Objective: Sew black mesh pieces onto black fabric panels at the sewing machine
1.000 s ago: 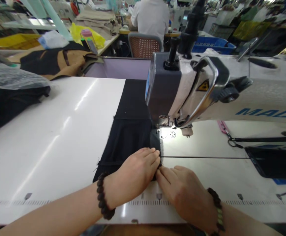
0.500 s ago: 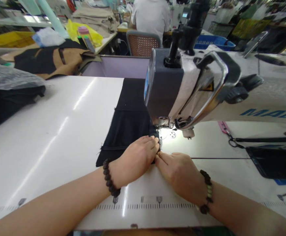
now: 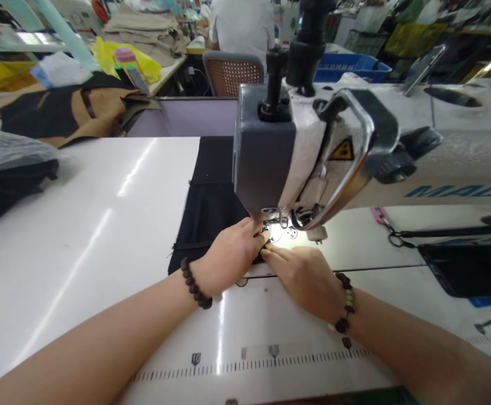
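A strip of black fabric (image 3: 209, 202) lies on the white sewing table (image 3: 102, 225) and runs back under the head of a white and grey sewing machine (image 3: 312, 152). My left hand (image 3: 232, 253) rests flat on the fabric's near end, fingers together and pressing it down beside the presser foot (image 3: 276, 225). My right hand (image 3: 300, 273) lies just right of it, its fingertips pinching the fabric's near right corner at the needle plate. Both wrists wear dark bead bracelets.
A ruler scale (image 3: 249, 360) is printed along the table's near edge. Black and tan fabric pieces (image 3: 59, 112) lie at the back left, a dark bundle under plastic (image 3: 4, 169) at the far left. A person in white (image 3: 241, 25) sits beyond on a chair.
Both hands have slid away from me with the fabric's near end, from the table's front edge up to the presser foot. The fabric has fed farther back under the machine.
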